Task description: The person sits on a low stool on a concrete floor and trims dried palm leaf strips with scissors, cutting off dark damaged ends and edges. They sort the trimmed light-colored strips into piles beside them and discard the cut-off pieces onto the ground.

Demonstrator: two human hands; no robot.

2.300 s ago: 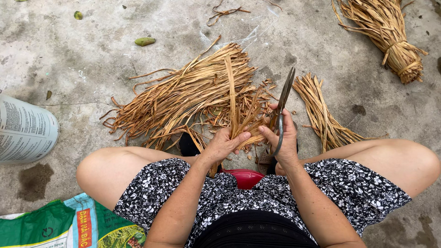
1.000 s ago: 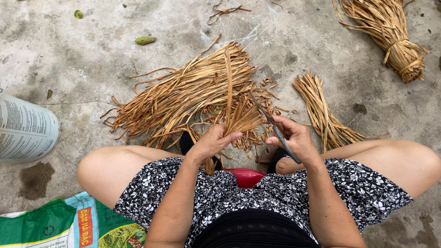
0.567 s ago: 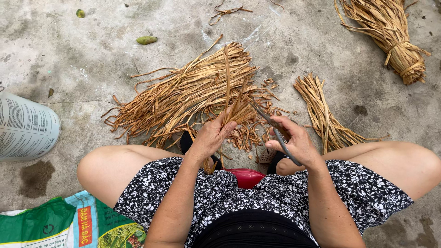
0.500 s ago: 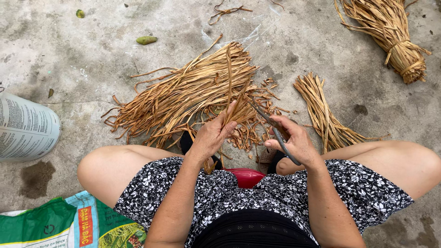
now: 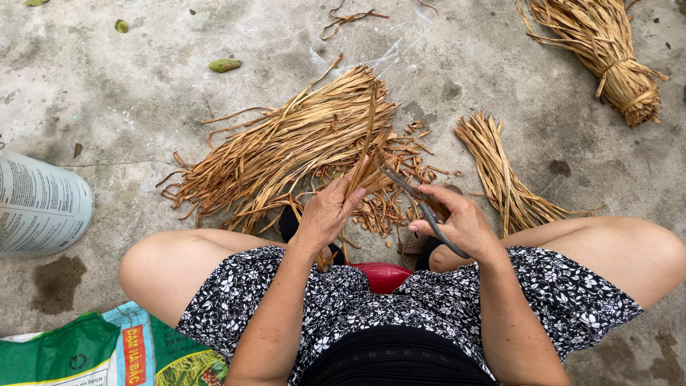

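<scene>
So my left hand (image 5: pixel 330 211) has its fingers (image 5: pixel 355 193) pinched around one dry leaf strip (image 5: pixel 368 139), holding it upright-ish so it rises away from me over the heap. My right hand (image 5: pixel 457 221) is wrapped tight on the handles of the scissors (image 5: pixel 411 194), blades pointing up and left toward the strip, tips just beside my left fingertips. Can't really tell if the blades are parted or shut from here, they look nearly together.

My guess at the step: trimming the base end of this strip, right where it leaves my left fingers. The next move calls for getting the blades square across the strip just above my fingertips without nicking them, since there's barely any gap there.

Going outward from the fingers: right under them are short snipped bits (image 5: pixel 389 211) scattered on the concrete (image 5: pixel 143 93). Beyond my left hand, fanning up and to the left, is the big loose pile of strips (image 5: pixel 286 154). Off past my right hand lies a smaller trimmed bunch (image 5: pixel 504 179), and well beyond that, far corner, a tied bundle (image 5: pixel 607 53). Way off on my left side there's a white sack (image 5: pixel 39 207) and closer to my knee a green bag (image 5: pixel 78 354).
</scene>
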